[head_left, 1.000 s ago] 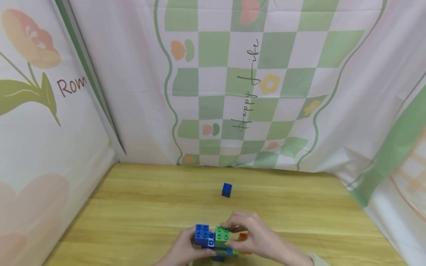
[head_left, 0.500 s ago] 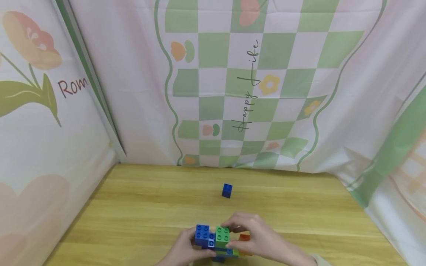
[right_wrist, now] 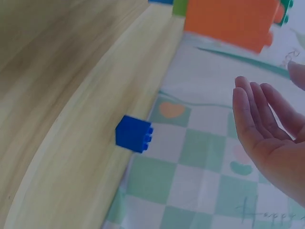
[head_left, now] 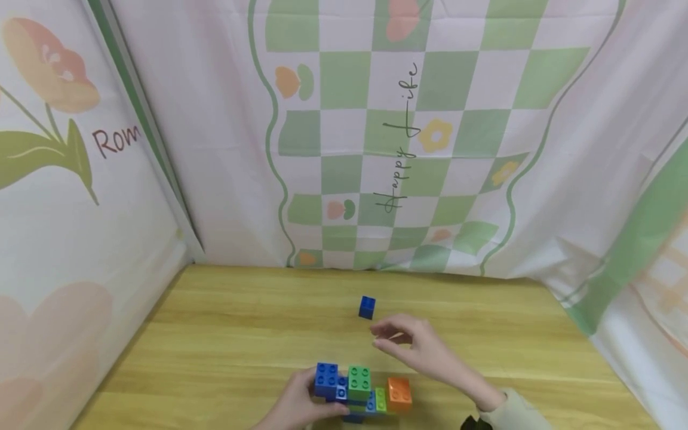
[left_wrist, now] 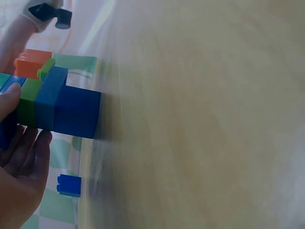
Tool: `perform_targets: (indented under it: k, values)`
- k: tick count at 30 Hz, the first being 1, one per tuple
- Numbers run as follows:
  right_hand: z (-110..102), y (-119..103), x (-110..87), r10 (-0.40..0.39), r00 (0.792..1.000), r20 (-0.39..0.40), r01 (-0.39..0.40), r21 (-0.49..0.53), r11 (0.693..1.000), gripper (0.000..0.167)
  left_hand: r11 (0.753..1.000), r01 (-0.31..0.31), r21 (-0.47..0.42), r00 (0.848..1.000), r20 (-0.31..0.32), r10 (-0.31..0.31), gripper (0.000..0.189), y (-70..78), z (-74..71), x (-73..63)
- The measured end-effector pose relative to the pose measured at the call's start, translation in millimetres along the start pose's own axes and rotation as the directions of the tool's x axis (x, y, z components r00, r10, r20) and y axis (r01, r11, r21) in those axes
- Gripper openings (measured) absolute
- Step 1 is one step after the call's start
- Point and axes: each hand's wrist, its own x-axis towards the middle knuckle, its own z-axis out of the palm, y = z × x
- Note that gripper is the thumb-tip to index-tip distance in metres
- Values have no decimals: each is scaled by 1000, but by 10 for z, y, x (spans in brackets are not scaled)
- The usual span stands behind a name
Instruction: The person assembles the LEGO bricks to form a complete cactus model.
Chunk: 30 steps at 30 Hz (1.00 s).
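My left hand [head_left: 302, 399] grips a built stack of toy bricks from its left side, thumb in front and fingers behind. At the stack's upper left is a blue brick [head_left: 326, 378]; beside it a green brick [head_left: 359, 382] sits on top. An orange brick [head_left: 399, 393] sticks out on the right, next to a small lime piece [head_left: 380, 399]. In the left wrist view a dark blue brick [left_wrist: 77, 112] forms the stack's bottom. My right hand [head_left: 411, 345] hovers above and right of the stack, fingers loosely bent, holding nothing. Beyond it lies a loose blue brick [head_left: 367, 307].
The wooden table [head_left: 258, 322] runs back to a hanging cloth [head_left: 344, 131] with green checks. Another printed cloth [head_left: 64, 239] closes off the left side. A black piece [head_left: 476, 423] shows below the right sleeve [head_left: 516, 412].
My right hand has let go of the green brick and moved up and back toward the loose blue brick. The orange brick is now in full view. The left hand keeps its place.
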Motion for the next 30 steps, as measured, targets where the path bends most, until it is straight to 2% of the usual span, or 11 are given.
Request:
perform_targets:
  k: [6,14,23,30]
  values:
    - [-60,140,108,125,992,-15,-126,-23,992,26,1000,12,-4,1000,-3,-12,48,18,-15,-5]
    - [-84,395,214,213,975,-56,-216,-42,976,33,1000,-4,14,1000,-14,5,46,6,-5,-15]
    - [-47,675,319,255,962,-101,-264,-91,960,31,999,-34,17,999,-16,34,47,-8,12,-13]
    - [-21,809,386,312,943,-115,-323,-94,942,33,1000,18,26,1000,-15,-18,47,1,5,1]
